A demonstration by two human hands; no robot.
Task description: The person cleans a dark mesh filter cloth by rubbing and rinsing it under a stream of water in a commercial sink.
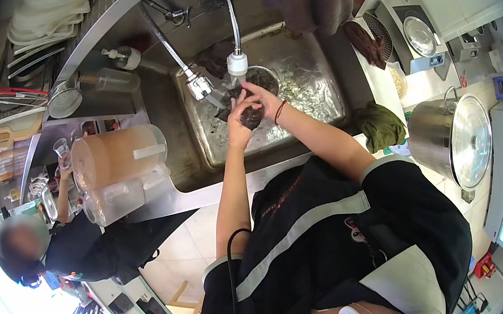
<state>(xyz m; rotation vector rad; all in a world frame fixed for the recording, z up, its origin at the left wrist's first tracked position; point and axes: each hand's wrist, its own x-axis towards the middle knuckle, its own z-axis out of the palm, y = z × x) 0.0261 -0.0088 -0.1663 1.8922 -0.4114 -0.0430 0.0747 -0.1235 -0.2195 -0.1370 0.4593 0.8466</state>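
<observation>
A dark wet cloth [252, 118] is bunched between my two hands over a large steel sink [315, 96]. My left hand [240, 115] grips it from the left, fingers curled. My right hand [263, 98] presses on it from the right, fingertips just under a white faucet nozzle [237, 63]. Left of that hangs a chrome faucet head [199, 85], with water running toward the cloth. Behind my hands a round strainer or bowl [269, 76] with dark contents sits in the sink. Another dark cloth [215, 61] lies near the sink's back wall.
Left of the sink stand a large plastic container of brownish liquid [113, 156] and a clear pitcher [116, 201]. A green cloth [380, 126] and a dark brown cloth [365, 44] lie at the right edge. A lidded steel pot [450, 143] stands right. A person [87, 245] is at the left.
</observation>
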